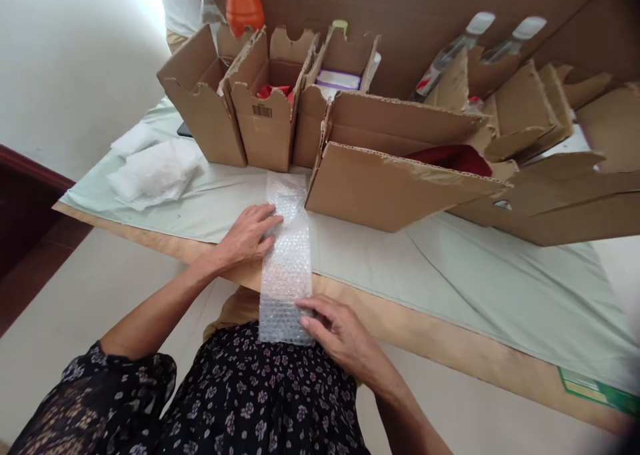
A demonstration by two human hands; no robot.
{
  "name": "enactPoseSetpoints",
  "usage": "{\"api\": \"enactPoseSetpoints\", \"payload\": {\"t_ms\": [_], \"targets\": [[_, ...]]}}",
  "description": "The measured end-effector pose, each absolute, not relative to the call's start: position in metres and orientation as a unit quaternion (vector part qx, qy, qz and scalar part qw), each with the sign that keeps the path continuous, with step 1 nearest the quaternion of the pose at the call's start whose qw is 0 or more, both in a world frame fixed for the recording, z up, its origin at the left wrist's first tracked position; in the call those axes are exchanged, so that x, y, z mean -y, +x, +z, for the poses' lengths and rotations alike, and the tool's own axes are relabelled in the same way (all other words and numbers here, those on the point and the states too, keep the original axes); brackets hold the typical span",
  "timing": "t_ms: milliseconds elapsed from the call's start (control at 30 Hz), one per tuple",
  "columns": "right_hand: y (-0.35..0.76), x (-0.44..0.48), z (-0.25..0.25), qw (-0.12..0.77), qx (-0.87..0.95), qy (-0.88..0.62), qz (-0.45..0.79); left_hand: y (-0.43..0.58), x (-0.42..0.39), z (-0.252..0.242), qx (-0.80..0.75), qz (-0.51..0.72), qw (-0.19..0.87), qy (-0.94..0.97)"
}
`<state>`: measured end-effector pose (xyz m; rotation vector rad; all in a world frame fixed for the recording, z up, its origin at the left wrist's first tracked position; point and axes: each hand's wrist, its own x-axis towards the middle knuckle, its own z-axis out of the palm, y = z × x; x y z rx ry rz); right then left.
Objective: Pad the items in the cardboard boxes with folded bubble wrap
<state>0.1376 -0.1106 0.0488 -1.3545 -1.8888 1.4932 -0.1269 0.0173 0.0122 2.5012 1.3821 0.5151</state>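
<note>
A long strip of clear bubble wrap [287,245] lies across the table's near edge and hangs down over my lap. My left hand [247,235] lies flat on its left side, fingers stretched out and pressing it to the pale green cloth [450,268]. My right hand [336,331] pinches the strip's lower right edge below the table edge. Just beyond the strip stands an open cardboard box [385,175] with something red [453,158] inside.
Three smaller open boxes [265,108] stand in a row at the back. Clear bottles [453,51] and an orange bottle [243,1] stand behind them. Folded white wrapping [155,171] lies at the left. Flattened cardboard [575,188] fills the right. A person [177,8] stands behind the table.
</note>
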Motion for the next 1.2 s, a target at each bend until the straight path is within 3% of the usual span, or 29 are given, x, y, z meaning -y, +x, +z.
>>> {"api": "enactPoseSetpoints", "payload": {"t_ms": [233, 433, 633, 767, 867, 1000, 1100, 1200], "targets": [[0.114, 0.127, 0.039, 0.217, 0.580, -0.471, 0.628, -0.147, 0.008, 0.027, -0.448, 0.200, 0.151, 0.858], [0.114, 0.122, 0.037, 0.312, 0.375, -0.421, 0.764, -0.178, 0.102, 0.054, -0.406, 0.175, 0.290, 0.849], [0.098, 0.104, 0.036, 0.419, 0.264, -0.361, 0.790, -0.141, 0.110, 0.045, -0.526, 0.317, 0.300, 0.730], [0.098, 0.107, 0.032, 0.474, 0.332, -0.425, 0.696, -0.121, 0.082, 0.030, -0.613, 0.322, 0.263, 0.672], [0.104, 0.111, 0.033, 0.470, 0.522, -0.487, 0.519, -0.119, 0.070, 0.023, -0.621, 0.310, 0.237, 0.680], [0.105, 0.099, 0.033, 0.365, 0.778, -0.443, 0.255, -0.121, 0.069, 0.018, -0.620, 0.299, 0.227, 0.689], [0.100, 0.083, 0.026, 0.262, 0.857, -0.411, 0.170, -0.121, 0.074, 0.017, -0.613, 0.307, 0.191, 0.702], [0.097, 0.074, 0.017, 0.233, 0.878, -0.400, 0.123, -0.122, 0.084, 0.019, -0.600, 0.326, 0.138, 0.717]]}}
